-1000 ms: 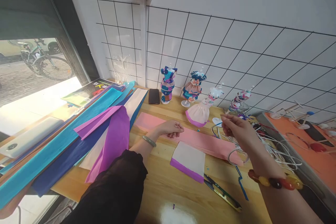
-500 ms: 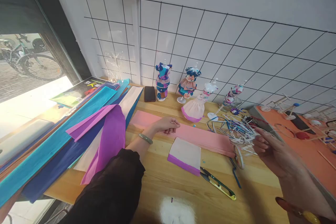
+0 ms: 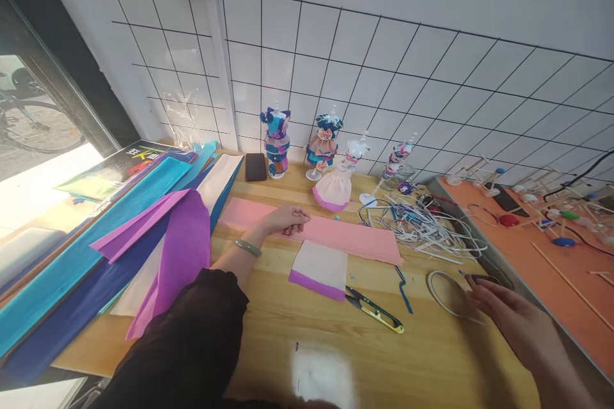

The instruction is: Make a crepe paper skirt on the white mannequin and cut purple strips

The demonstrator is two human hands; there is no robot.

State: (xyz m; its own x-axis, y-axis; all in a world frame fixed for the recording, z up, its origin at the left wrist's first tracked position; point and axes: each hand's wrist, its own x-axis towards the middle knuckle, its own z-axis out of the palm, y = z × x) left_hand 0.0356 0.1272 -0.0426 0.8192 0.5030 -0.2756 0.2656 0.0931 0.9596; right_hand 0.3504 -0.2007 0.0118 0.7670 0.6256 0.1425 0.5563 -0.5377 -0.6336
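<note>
My left hand (image 3: 286,218) rests on a long pink paper strip (image 3: 355,239), fingers curled shut on something thin I cannot make out. My right hand (image 3: 508,323) lies low over the wooden table (image 3: 432,358) near its right edge, fingers stretched out, fingertips at a white loop of strip (image 3: 439,291) lying flat. A white paper piece with a purple border (image 3: 319,267) sits just in front of the pink strip. Yellow-handled snips (image 3: 377,311) lie beside it.
Several small dressed mannequins (image 3: 277,140) stand along the wire-grid wall, with a dark phone (image 3: 255,167) beside them. A tangle of white strips (image 3: 426,230) lies at the back right. Blue, purple and white paper sheets (image 3: 144,230) are stacked at left. An orange surface (image 3: 551,268) with sticks is at right.
My right hand dropped from above the tangle of strips to the table, and the white loop it carried now lies flat. My left hand stayed put. The view swung right.
</note>
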